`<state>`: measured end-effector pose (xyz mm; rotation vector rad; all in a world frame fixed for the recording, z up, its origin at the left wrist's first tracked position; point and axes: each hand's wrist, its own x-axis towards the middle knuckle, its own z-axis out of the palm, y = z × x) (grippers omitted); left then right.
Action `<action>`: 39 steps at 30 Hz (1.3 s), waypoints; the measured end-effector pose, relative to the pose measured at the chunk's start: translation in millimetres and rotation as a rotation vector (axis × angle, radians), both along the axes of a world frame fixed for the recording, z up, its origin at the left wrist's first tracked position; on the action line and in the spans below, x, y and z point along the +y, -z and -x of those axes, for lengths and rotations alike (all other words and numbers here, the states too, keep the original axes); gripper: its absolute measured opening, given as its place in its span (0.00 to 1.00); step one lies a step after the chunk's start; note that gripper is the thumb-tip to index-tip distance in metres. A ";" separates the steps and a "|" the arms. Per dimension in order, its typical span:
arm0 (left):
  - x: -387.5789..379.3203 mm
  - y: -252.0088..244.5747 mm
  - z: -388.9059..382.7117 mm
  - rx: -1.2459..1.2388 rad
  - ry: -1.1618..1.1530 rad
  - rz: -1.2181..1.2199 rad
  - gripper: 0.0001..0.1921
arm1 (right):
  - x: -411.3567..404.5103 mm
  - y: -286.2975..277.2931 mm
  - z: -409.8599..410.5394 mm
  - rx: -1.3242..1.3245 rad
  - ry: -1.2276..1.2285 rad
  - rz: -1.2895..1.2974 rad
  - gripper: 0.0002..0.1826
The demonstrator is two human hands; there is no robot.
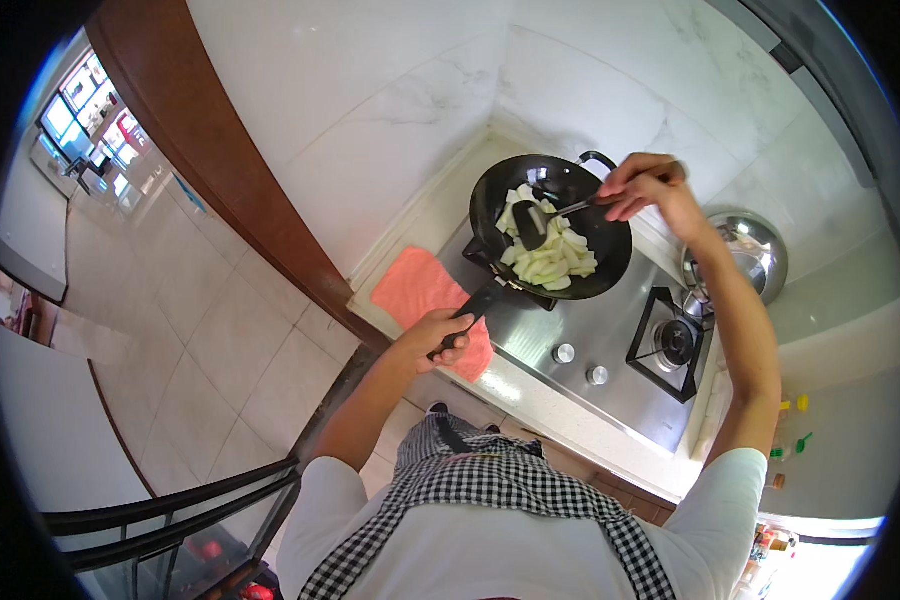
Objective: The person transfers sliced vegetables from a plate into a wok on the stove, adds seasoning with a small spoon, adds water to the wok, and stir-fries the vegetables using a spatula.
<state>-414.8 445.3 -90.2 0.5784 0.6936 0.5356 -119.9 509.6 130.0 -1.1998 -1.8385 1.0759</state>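
A black wok (607,255) sits over the left burner of a steel gas stove, holding pale green sliced vegetable pieces (551,262). My left hand (435,341) is closed around the wok's black handle (482,300). Above the wok's right rim, my right hand (649,187) grips the handle of a spatula (531,225), whose dark blade rests among the pieces. A pink cloth (420,285) lies on the counter beneath and beside my left hand.
The right burner (675,343) has a black pan support. A shiny metal lid or pan (746,251) stands behind it, partly hidden by my right forearm. Two control knobs (564,353) are at the stove's front. Tiled walls (420,112) enclose the corner; a brown door frame (217,165) borders the left.
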 end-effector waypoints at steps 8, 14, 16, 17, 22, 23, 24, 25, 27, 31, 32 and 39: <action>-5.5 2.7 1.0 0.049 -0.031 -0.014 0.09 | -57.5 -12.6 -49.8 0.022 0.508 -0.007 0.17; -6.5 6.9 -6.1 0.008 -0.017 -0.005 0.10 | -93.9 110.3 -56.2 0.596 0.773 -0.157 0.15; -6.1 3.8 -8.0 0.032 -0.003 -0.010 0.11 | -82.7 132.8 -31.5 0.647 0.729 -0.250 0.14; -6.3 4.9 -8.9 0.035 -0.001 -0.008 0.11 | -78.5 127.7 -18.0 0.575 0.613 -0.272 0.13; -8.9 8.3 -3.9 0.001 -0.039 -0.013 0.11 | -65.2 69.0 21.0 0.333 0.361 -0.243 0.11; -8.9 8.6 -3.4 0.002 -0.044 -0.010 0.11 | -61.0 69.8 23.2 0.333 0.357 -0.240 0.11; -9.2 8.0 -3.8 0.002 -0.038 -0.016 0.11 | -59.2 71.3 24.2 0.408 0.377 -0.244 0.12; -9.7 7.6 -4.4 0.002 -0.033 -0.021 0.12 | -56.7 74.0 24.4 0.483 0.397 -0.248 0.12; -7.4 10.0 -9.1 0.001 -0.024 -0.027 0.12 | -46.8 101.6 14.5 0.522 0.411 -0.253 0.12; -6.2 7.9 -9.0 0.011 -0.009 -0.028 0.12 | -47.2 102.2 -11.8 0.499 0.483 -0.197 0.14; -6.3 8.5 -7.5 0.013 -0.014 -0.028 0.12 | -49.3 86.8 -17.3 0.459 0.493 -0.198 0.15; -6.0 11.3 -5.7 -0.006 -0.020 -0.014 0.12 | -65.7 6.5 -49.6 0.270 0.640 -0.065 0.21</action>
